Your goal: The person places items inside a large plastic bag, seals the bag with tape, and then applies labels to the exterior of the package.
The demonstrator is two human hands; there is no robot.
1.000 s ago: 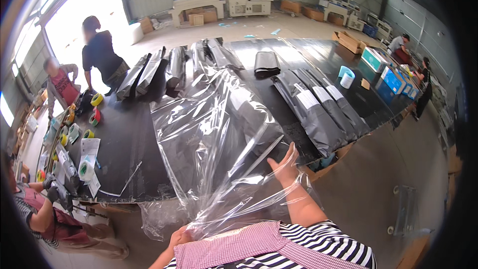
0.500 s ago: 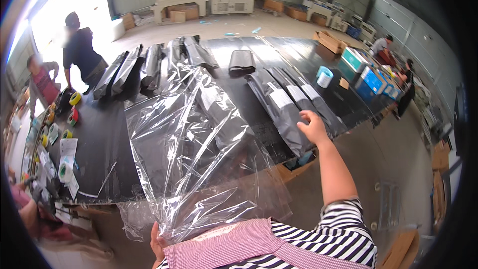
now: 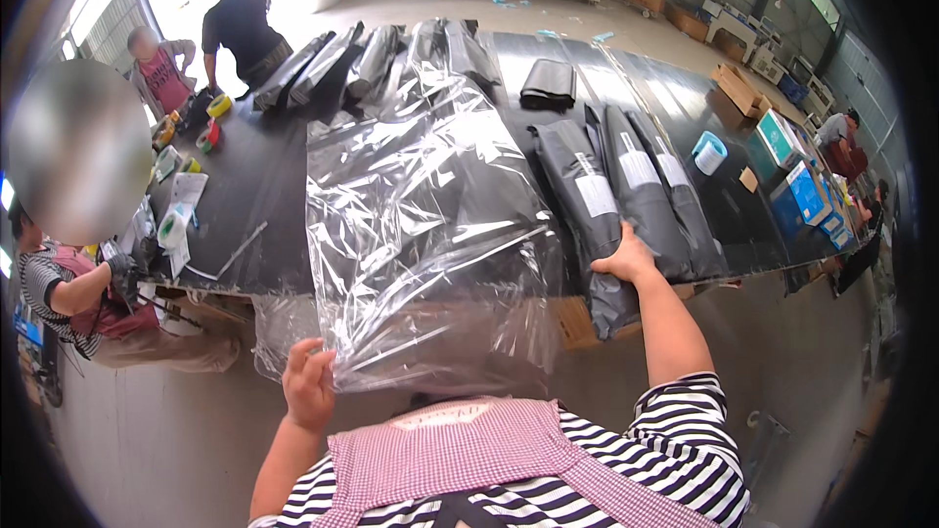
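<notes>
A large clear plastic bag (image 3: 411, 205) lies spread over the near middle of the dark table, its near edge hanging past the table. My left hand (image 3: 309, 389) pinches the bag's near left corner. To the right lie three long black wrapped packages with white labels, side by side. My right hand (image 3: 628, 256) grips the leftmost black package (image 3: 564, 158) near its lower end, thumb across the top. That end sticks out over the table edge. Beneath the clear bag more black wrapping shows through, its shape hard to make out.
Several black packages (image 3: 372, 64) line the table's far left, and a folded black bundle (image 3: 550, 84) sits far centre. Tape rolls (image 3: 207, 135) and papers (image 3: 186, 200) are at left; a blue roll (image 3: 710, 153) and boxes (image 3: 810, 194) at right. A co-worker (image 3: 73, 288) stands close at left.
My right hand has come down from above the packages and closed on the leftmost one. My left hand, still at the bag's edge, has risen into fuller view. The bag lies flatter.
</notes>
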